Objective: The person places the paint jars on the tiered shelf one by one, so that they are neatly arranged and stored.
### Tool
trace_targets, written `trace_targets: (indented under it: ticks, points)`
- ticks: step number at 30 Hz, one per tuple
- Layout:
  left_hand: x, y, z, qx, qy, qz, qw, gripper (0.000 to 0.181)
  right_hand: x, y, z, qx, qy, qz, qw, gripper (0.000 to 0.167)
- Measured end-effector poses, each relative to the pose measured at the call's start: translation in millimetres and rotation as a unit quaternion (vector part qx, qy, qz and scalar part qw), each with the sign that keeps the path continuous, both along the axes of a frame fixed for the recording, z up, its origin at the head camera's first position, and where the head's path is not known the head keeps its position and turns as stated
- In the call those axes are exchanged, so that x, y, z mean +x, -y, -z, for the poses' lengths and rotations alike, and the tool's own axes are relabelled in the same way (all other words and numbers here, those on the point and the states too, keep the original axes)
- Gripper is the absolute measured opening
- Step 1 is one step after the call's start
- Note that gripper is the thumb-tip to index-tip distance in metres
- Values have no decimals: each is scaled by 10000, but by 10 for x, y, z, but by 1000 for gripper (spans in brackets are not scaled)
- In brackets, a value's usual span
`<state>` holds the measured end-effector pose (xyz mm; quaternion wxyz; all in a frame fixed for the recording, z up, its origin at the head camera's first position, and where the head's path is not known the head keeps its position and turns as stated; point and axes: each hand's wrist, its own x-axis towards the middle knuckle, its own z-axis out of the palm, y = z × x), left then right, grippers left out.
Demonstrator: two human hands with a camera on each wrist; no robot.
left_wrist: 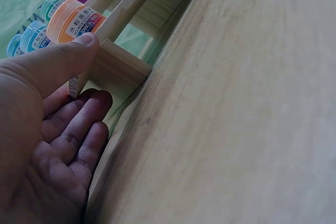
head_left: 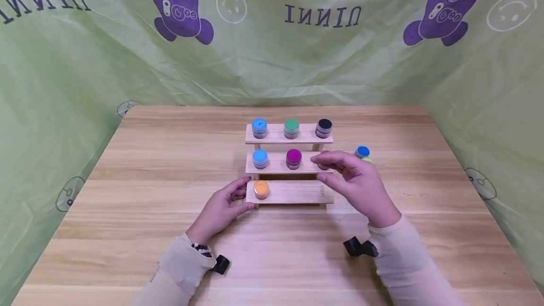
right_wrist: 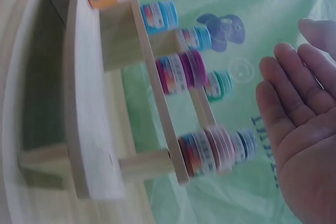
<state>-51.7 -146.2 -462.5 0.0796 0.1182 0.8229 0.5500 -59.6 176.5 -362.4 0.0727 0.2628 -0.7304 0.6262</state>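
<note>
A three-tier wooden display stand [head_left: 293, 194] holds small paint jars. On its lowest tier an orange jar [head_left: 261, 190] sits at the left. The middle tier carries a light blue jar [head_left: 260, 158], a purple jar [head_left: 293, 159] and a reddish jar [right_wrist: 202, 150], which my right hand partly covers in the head view. My left hand [head_left: 223, 206] grips the left end of the lowest tier, thumb at the front corner, index finger toward the back. Fingers extended and holding nothing, my right hand [head_left: 354, 183] hovers by the right end of the middle tier.
The top tier bears a blue jar [head_left: 259, 128], a green jar [head_left: 291, 128] and a black-lidded jar [head_left: 324, 128]. Right of the stand, a dark blue jar [head_left: 362, 151] and a lime-green jar [head_left: 368, 159] are on the wooden table [head_left: 170, 155]. Green printed cloth [head_left: 255, 70] surrounds the table.
</note>
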Motion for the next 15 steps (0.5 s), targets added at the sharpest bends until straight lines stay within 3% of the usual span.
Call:
trace_targets:
  ticks: [4,10,15]
  points:
    - [-1,-2,-4,-84,-25,-25,10000,70,-36,-103,-25,-41,-13,108,9999,29]
    - [-1,0,-2,-71,12,-24,10000,70,-88,-271,-49,-33,171,637,9978,27]
    - [-4,3,-1,-28,21,-1,10000,70,-130,-409,-54,-353,358,773,9957,27]
